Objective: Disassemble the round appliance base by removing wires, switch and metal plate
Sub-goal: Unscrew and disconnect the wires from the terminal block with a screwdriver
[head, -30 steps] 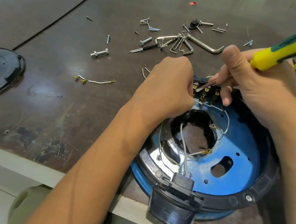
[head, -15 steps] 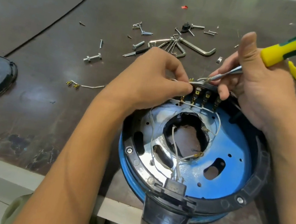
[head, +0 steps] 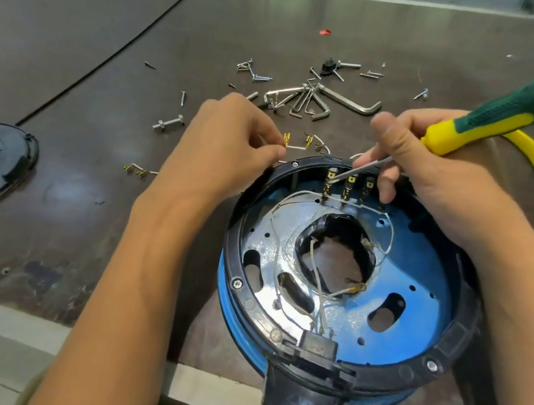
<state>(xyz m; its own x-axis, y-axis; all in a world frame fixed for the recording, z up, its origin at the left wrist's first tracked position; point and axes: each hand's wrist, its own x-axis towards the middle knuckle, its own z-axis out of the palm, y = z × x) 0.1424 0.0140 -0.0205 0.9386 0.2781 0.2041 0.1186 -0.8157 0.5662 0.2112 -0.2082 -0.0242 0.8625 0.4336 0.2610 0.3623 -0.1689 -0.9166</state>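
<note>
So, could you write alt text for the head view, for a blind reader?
The right hand holds a screwdriver tip against terminals at the far rim of a round blue base, while the left hand pinches a wire. Behind lie screws and hex keys.

Scuffed dark brown tabletop (head: 75, 35), pale front edge, glossy glare.

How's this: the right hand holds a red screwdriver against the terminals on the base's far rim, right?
Wrong colour: the head view shows a green and yellow screwdriver. The right hand holds it against the terminals on the far rim of the base.
</note>
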